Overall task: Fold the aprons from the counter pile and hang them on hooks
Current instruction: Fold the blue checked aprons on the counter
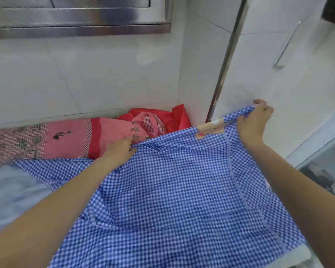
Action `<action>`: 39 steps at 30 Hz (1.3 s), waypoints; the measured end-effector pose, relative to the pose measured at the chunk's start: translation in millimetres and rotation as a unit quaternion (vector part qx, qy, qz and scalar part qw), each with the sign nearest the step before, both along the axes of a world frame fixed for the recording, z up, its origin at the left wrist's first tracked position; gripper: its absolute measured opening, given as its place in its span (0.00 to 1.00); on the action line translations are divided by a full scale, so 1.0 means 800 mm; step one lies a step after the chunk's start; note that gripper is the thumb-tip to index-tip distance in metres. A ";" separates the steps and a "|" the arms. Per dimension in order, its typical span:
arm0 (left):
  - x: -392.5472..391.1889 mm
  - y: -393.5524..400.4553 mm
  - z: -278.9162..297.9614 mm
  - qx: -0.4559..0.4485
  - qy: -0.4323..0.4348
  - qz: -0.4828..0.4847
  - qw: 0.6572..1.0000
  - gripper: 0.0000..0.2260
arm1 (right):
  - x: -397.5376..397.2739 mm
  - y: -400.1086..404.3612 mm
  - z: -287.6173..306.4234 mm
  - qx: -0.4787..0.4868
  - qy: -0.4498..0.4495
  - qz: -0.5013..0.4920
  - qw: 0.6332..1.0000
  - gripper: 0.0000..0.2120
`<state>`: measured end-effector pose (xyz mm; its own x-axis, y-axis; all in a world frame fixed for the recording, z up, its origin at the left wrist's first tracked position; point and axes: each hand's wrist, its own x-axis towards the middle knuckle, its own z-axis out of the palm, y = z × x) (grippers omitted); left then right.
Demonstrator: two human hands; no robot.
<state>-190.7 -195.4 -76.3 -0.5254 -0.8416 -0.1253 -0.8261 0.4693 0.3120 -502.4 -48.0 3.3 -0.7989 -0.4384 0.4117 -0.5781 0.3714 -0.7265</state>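
A blue-and-white checked apron point(178, 190) is spread wide over the counter in front of me. My left hand point(120, 147) pinches its far left edge low over the counter. My right hand point(255, 120) grips the far right edge and holds it raised near the white cabinet door. A small beige patch with a red heart point(211, 128) shows on the raised edge between the hands. Behind the blue apron lies a pink-and-red checked apron point(70, 138) along the wall, with a plain red cloth point(174, 117) bunched in the corner.
A pale grey-blue cloth point(14, 192) lies on the counter at the left. The tiled wall point(85, 74) stands behind, with a steel range hood point(77, 18) above. A white cabinet door point(278, 78) with a metal handle point(286, 43) is on the right.
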 end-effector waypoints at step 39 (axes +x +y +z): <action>0.626 -0.027 0.002 0.153 0.156 0.449 0.867 0.12 | 0.705 -0.362 -0.051 0.203 -0.002 0.491 0.847 0.08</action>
<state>310.4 -217.0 -75.0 0.2747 -0.8814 -0.3844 -0.6686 -0.4624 0.5824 61.9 -337.7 -37.1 0.0329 -0.9972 0.0666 -0.7506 -0.0687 -0.6572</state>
